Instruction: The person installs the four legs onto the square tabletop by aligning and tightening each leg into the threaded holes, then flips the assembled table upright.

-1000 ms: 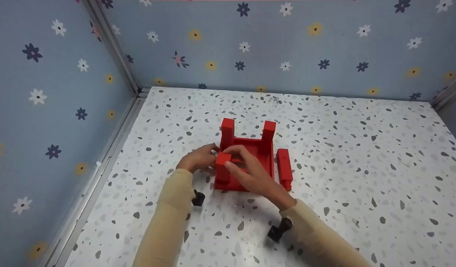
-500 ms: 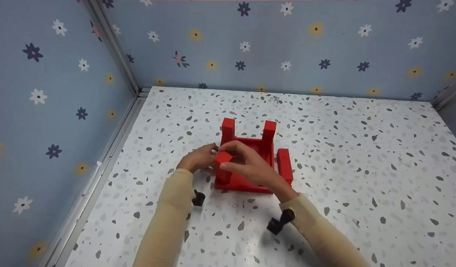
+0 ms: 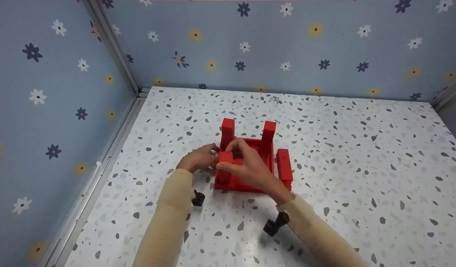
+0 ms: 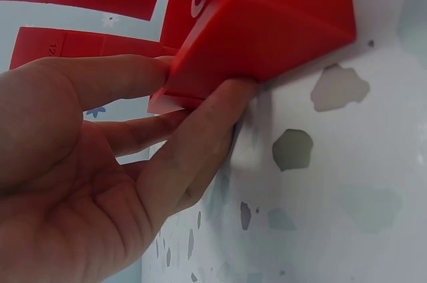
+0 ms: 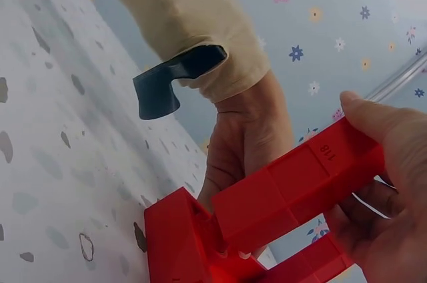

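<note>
An upside-down red stool-like base (image 3: 244, 188) with a rimmed inside lies on the table, two square legs (image 3: 228, 128) standing at its far corners. My right hand (image 3: 252, 168) pinches the top end of a third red leg (image 5: 300, 189) between thumb and fingers at the near-left corner. In the right wrist view that leg leans, its lower end at the base's corner; whether it is seated there I cannot tell. My left hand (image 3: 202, 157) grips the base's left side, fingers (image 4: 220, 106) against its outer wall. Fingertips also show at the rim in the right wrist view.
Another loose red leg (image 3: 284, 165) lies just right of the base, its narrow end toward me. The speckled white table (image 3: 361, 167) is bounded by flower-patterned walls (image 3: 268, 44) at the back and left. Black camera mounts (image 3: 276, 224) stick out from the sleeves.
My right hand has turned and shifted slightly at the near-left leg; the leg's top has rotated, first one way, then back. The left hand and the base have stayed in place.
</note>
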Tool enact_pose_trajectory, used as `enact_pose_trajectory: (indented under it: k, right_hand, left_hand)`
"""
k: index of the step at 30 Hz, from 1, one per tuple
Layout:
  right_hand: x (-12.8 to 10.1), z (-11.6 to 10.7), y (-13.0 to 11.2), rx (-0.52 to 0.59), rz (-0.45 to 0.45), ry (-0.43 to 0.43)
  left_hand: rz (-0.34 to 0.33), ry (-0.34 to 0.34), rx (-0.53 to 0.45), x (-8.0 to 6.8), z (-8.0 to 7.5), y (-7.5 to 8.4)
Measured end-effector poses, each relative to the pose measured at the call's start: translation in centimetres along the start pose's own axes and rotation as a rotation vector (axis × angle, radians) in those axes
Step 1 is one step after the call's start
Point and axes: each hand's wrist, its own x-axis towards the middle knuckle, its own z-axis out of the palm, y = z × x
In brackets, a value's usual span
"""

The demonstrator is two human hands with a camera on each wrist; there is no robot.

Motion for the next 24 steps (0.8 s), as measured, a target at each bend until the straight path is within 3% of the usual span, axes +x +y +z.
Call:
enact_pose_trajectory:
  k: [9,17,20,24]
  right_hand:
    - [-0.7,0.3,-2.0,-0.05,-0.025,0.053]
    - [-0.3,0.0,0.3,-0.003,-0.021,-0.007]
    - [-0.1,-0.5,1.5,0.072,-0.029,-0.066]
    - [0.2,-1.1,2.1,0.269,-0.08,-0.178]
  left_hand:
    - [0.041,0.005,0.005,0.2,0.2,-0.2]
    - [0.065,0.001,0.009,0.1,0.2,-0.2]
    - [0.065,-0.006,-0.004,0.2,0.2,-0.2]
    - [0.057,-0.008,-0.008,0.2,0.1,-0.2]
